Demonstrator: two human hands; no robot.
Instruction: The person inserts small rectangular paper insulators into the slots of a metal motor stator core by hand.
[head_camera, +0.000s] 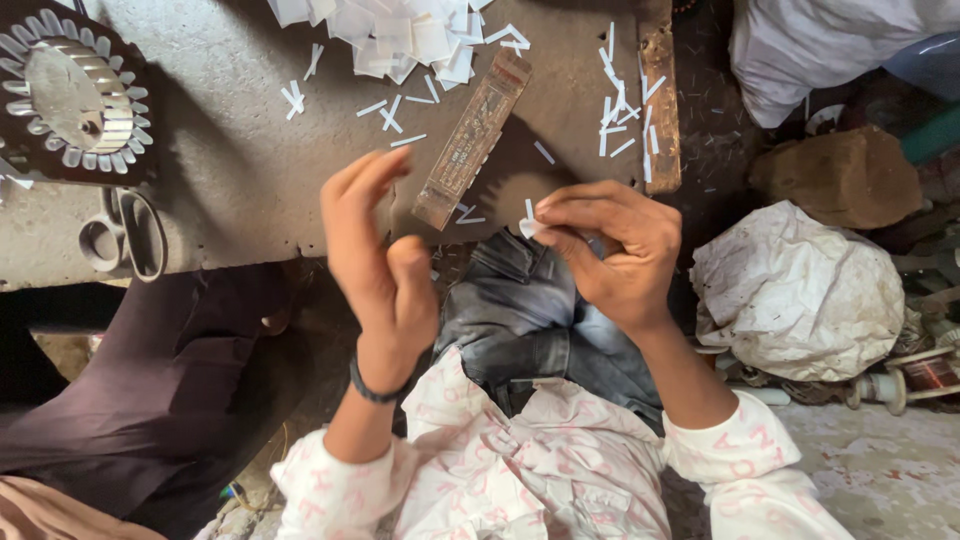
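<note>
My right hand (612, 250) is curled shut, pinching a small white paper slip (527, 226) between thumb and fingertips above my lap. My left hand (378, 262) is held up beside it, fingers straight and apart, holding nothing; a dark band sits on its wrist. Just beyond both hands lies a worn brown metal strip (470, 140) at an angle on the grey work slab (240, 160). A heap of cut white paper pieces (400, 35) sits at the slab's far edge, with loose slips (620, 115) scattered around it.
A round motor stator with white inserts in its slots (75, 95) rests at the far left, scissors (125, 235) below it. A rusty bar (660, 100) lies along the slab's right edge. Crumpled white sacks (795, 290), a brown block (840, 175) and wire spools (915, 378) sit at right.
</note>
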